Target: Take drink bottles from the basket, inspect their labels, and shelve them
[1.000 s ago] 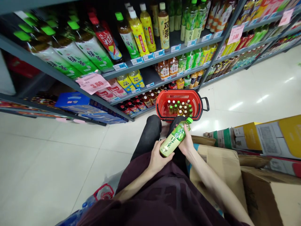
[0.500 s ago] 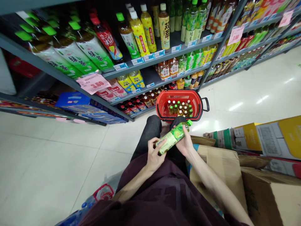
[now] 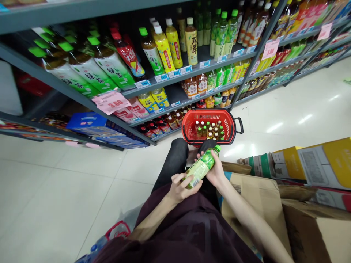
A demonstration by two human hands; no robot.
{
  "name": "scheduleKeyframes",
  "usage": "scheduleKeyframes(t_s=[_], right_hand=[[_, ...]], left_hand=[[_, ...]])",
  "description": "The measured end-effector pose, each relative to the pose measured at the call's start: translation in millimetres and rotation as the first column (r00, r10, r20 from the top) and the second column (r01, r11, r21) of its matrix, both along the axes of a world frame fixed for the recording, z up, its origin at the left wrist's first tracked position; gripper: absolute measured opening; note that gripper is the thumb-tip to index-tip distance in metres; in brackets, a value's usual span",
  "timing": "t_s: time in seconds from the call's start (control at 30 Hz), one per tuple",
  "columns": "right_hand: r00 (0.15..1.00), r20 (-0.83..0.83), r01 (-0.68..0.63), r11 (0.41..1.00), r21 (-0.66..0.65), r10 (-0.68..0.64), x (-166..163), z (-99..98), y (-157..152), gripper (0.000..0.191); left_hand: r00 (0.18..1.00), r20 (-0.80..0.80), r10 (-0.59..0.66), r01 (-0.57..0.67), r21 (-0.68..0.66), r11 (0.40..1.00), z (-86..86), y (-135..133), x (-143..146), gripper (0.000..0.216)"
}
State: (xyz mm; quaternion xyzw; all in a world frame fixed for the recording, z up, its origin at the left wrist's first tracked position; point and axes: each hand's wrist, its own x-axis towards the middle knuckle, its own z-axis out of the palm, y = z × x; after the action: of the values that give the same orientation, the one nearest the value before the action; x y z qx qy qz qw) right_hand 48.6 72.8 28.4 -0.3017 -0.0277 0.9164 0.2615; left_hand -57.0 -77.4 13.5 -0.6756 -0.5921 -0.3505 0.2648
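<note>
I hold a green-tea bottle (image 3: 201,167) with a green cap slantwise in front of my lap. My left hand (image 3: 181,187) is closed around its lower end, fingers curled over the label. Around the upper part near the neck, my right hand (image 3: 216,170) is wrapped. Just beyond my knees a red shopping basket (image 3: 229,123) stands on the floor with several small bottles upright inside it.
Grey shelves (image 3: 175,75) full of drink bottles run along the left and far side, with pink price tags (image 3: 111,101). Brown cardboard boxes (image 3: 260,197) and yellow cartons (image 3: 315,160) lie to my right. White tiled floor (image 3: 55,190) spreads to the left.
The bottle has been turned in my hands, so the label's back with small print now faces up. My left hand shifted its hold on the lower end. The view tilted slightly upward.
</note>
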Motion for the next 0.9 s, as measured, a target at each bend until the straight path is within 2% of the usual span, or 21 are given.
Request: scheduleKeyframes(t_s=[0.17, 0.27, 0.37, 0.47, 0.53, 0.73, 0.9], right_hand=[[0.997, 0.059, 0.054, 0.999, -0.009, -0.053, -1.0, -0.1, 1.8, 0.016], [0.989, 0.138, 0.063, 0.998, -0.031, -0.059, -1.0, -3.1, 3.4, 0.013], [0.974, 0.214, 0.063, 0.998, 0.027, -0.067, -0.7, -5.5, 3.5, 0.017], [0.964, 0.245, 0.074, 0.988, 0.135, -0.105, -1.2, -5.9, 1.2, 0.027], [0.963, 0.242, 0.069, 0.979, 0.191, -0.115, -2.0, -5.7, -1.0, 0.032], [0.972, 0.216, 0.02, 0.954, 0.298, -0.088, -3.3, -3.1, -6.6, 0.04], [0.972, 0.231, -0.065, 0.9, 0.431, -0.04, -3.3, 0.6, -10.5, 0.051]], left_hand=[[1.0, 0.008, -0.024, 0.025, -0.064, 0.998, 2.6, 0.7, -2.8, 0.038], [0.997, 0.039, -0.072, 0.078, -0.164, 0.983, 0.7, -2.0, -5.9, 0.042], [0.987, 0.134, -0.093, 0.128, -0.283, 0.95, -0.9, -2.6, -4.3, 0.039], [0.966, 0.257, -0.021, 0.114, -0.353, 0.929, -0.6, 0.3, 1.7, 0.027], [0.945, 0.324, 0.038, 0.094, -0.382, 0.919, 0.3, 3.1, 5.1, 0.028], [0.848, 0.48, 0.224, 0.073, -0.525, 0.848, -2.5, 9.4, 4.6, 0.067], [0.802, 0.483, 0.353, 0.081, -0.672, 0.736, -13.7, 13.5, 4.6, 0.083]])
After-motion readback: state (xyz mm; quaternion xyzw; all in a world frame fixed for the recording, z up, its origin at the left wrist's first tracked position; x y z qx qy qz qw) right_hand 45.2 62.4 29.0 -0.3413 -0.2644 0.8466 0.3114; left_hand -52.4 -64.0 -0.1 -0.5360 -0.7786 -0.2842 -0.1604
